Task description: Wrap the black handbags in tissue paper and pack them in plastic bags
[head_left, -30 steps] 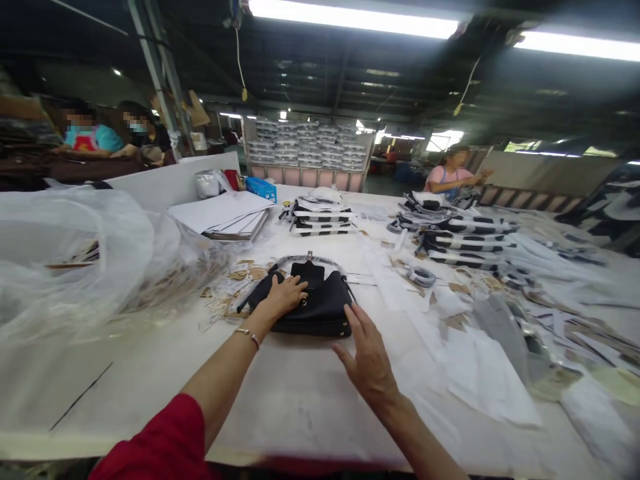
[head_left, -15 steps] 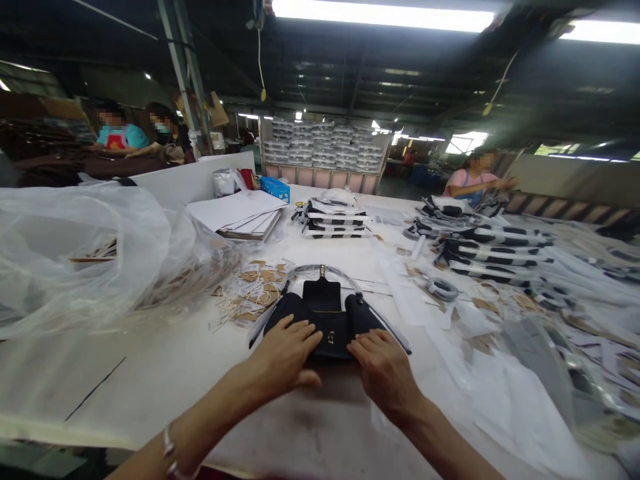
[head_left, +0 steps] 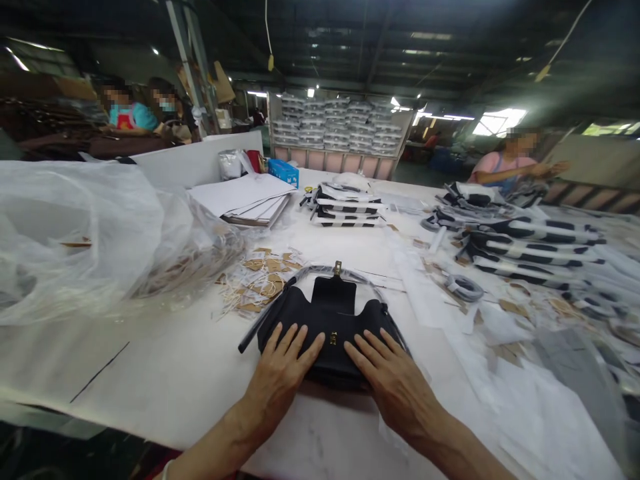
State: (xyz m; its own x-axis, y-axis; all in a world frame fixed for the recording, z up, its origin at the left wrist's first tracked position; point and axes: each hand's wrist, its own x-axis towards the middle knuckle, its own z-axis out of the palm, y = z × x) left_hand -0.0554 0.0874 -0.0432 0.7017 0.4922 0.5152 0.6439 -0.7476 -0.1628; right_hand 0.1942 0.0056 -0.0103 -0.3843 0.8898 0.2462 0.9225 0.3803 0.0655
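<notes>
A black handbag [head_left: 325, 319] lies on the white table in front of me, its flap [head_left: 334, 293] folded back toward the far side. A gold clasp [head_left: 333, 339] sits on its front panel, and a plastic-wrapped strap [head_left: 305, 270] arches behind it. My left hand [head_left: 287, 353] rests flat on the left part of the front panel, fingers spread. On the right part lies my right hand [head_left: 385, 363], its fingers also spread and pressed to the surface. Neither hand is closed around the bag.
Paper tags with strings [head_left: 257, 280] lie left of the bag, beside clear plastic sheeting [head_left: 90, 247]. White boards [head_left: 245, 193] and stacked wrapped bags [head_left: 347, 207] stand farther back. More bags [head_left: 535, 247] are piled at right, near a co-worker in pink [head_left: 505, 167].
My fingers have spread and flattened over the bag's front panel, which now looks smoother and wider. The camera view has shifted slightly.
</notes>
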